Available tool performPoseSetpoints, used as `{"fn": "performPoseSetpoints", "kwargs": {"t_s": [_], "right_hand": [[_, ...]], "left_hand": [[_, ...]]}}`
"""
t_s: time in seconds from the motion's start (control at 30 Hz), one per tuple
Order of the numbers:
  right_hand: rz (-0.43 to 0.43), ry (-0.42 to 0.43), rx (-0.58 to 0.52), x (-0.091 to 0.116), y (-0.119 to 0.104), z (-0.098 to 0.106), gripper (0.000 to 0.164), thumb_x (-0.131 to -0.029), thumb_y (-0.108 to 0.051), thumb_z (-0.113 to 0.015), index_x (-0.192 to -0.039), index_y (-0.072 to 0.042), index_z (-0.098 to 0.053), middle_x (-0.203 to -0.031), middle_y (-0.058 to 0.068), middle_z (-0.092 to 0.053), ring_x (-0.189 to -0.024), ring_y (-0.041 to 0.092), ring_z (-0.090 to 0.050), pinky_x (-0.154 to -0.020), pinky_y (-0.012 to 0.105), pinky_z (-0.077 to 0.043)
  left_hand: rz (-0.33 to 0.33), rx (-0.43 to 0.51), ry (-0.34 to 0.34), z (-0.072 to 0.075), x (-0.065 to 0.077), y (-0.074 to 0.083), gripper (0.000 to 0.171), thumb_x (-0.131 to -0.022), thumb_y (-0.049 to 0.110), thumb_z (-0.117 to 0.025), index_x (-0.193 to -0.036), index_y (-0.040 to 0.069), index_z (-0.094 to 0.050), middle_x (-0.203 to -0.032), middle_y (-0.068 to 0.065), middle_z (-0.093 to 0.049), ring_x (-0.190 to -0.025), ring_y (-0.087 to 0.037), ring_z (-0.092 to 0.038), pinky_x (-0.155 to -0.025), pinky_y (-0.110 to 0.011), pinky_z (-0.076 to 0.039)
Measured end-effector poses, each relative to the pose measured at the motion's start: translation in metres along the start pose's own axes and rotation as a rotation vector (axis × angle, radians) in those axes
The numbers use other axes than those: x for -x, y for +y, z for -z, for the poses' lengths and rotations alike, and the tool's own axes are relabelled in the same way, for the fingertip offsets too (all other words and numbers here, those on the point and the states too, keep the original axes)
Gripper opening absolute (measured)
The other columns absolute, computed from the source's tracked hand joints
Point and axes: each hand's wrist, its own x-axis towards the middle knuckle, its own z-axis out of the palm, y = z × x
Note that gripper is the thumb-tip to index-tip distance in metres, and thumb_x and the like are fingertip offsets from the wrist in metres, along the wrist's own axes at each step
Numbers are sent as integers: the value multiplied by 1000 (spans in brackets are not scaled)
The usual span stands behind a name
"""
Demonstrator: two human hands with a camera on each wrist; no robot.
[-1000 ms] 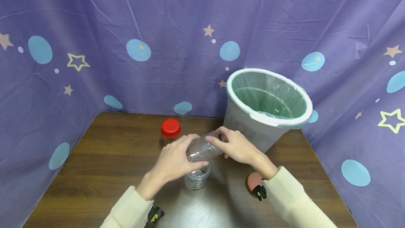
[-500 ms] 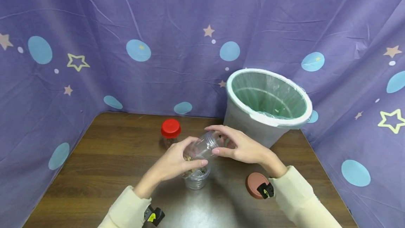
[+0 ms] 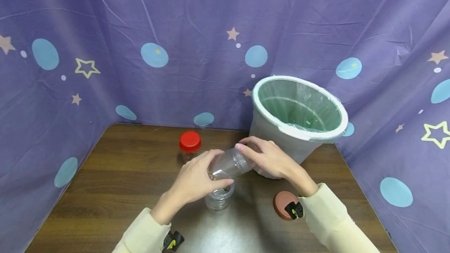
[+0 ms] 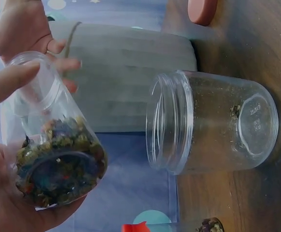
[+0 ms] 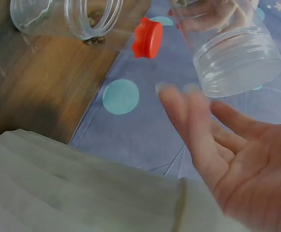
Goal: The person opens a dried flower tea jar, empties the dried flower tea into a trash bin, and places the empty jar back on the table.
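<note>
Here's the left hand [image 3: 197, 175] gripping a clear jar [image 3: 225, 164] above the open jar [image 3: 218, 201] on the table [image 3: 140, 182], tipped rightward, seemingly to bring its neck [image 3: 242, 161] to the right hand [image 3: 270, 160], whose loose fingers [image 5: 202, 135] hover beside it, any touch impossible to tell.

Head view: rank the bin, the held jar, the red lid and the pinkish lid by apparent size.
1. Bin
2. Held jar, partly hidden
3. Red lid and pinkish lid: too close to rank, the latter partly covered
</note>
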Motion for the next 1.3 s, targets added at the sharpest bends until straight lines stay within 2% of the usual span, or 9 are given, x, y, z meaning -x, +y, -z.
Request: {"fn": "performPoseSetpoints", "kwargs": {"t_s": [0.13, 0.27, 0.37, 0.57, 0.77, 0.93, 1.13, 1.2, 1.3], "right_hand": [[-107, 2, 43, -2, -3, -3, 58, -90, -73, -45, -101, -20, -68, -66, 6, -65, -53, 21, -64, -50, 36, -52], [-120, -16, 77, -3, -2, -6, 63, -89, -75, -42, -83, -17, -66, -61, 4, -67, -47, 19, -62, -50, 34, -52], [-76, -35, 83, -4, 0, -6, 57, -92, -69, -45, -91, -17, -67, -61, 1, -66, -48, 17, -61, -51, 33, -52], [99, -45, 108, -1, 3, -3, 46, -94, -50, -59, -123, -15, -61, -73, -4, -63, -59, 11, -60, -58, 28, -50], [273, -56, 115, 3, 8, 2, 46, -89, -40, -68, -129, -20, -57, -91, -5, -66, -78, 8, -60, -71, 26, -51], [353, -86, 99, 4, 10, 3, 57, -83, -31, -74, -135, -19, -53, -107, -5, -65, -91, 11, -62, -75, 28, -56], [391, -103, 59, 5, 10, 3, 67, -82, -25, -76, -143, -21, -49, -125, -3, -59, -104, 14, -57, -82, 28, -57], [362, -94, 36, 5, 10, 3, 66, -87, -28, -73, -146, -22, -46, -132, 0, -58, -108, 15, -61, -83, 29, -58], [258, -30, 34, 4, 8, 4, 57, -94, -38, -64, -146, -22, -46, -134, 4, -62, -110, 17, -65, -89, 34, -56]], "left_hand": [[-21, -46, 22, 0, 0, 4, 73, -70, 52, -83, -131, 21, -58, -120, 5, -67, -99, -14, -66, -78, -36, -53], [-20, -46, 39, -1, 0, 4, 74, -69, 50, -84, -132, 21, -57, -120, 3, -67, -99, -15, -66, -78, -38, -53], [-20, -38, 41, -2, 0, 4, 74, -69, 50, -84, -132, 22, -57, -118, 4, -68, -99, -15, -66, -79, -39, -53], [3, 31, 20, -2, 0, 2, 74, -68, 51, -84, -132, 26, -58, -123, 7, -67, -106, -15, -66, -84, -42, -53], [27, 96, -11, -2, -1, 0, 72, -67, 51, -86, -129, 27, -60, -117, 10, -69, -102, -12, -66, -84, -38, -52], [54, 163, -53, -2, -1, -3, 70, -66, 48, -88, -127, 27, -61, -110, 9, -72, -95, -9, -66, -83, -34, -52], [88, 237, -98, -2, 0, -4, 69, -67, 47, -87, -127, 27, -61, -105, 5, -73, -92, -10, -67, -80, -33, -53], [92, 236, -88, -2, 0, -4, 69, -67, 47, -87, -127, 26, -61, -105, 5, -73, -92, -10, -66, -80, -33, -53], [70, 188, -46, -2, 1, -5, 69, -68, 47, -87, -128, 26, -61, -109, 7, -72, -94, -10, -66, -81, -34, -52]]}}
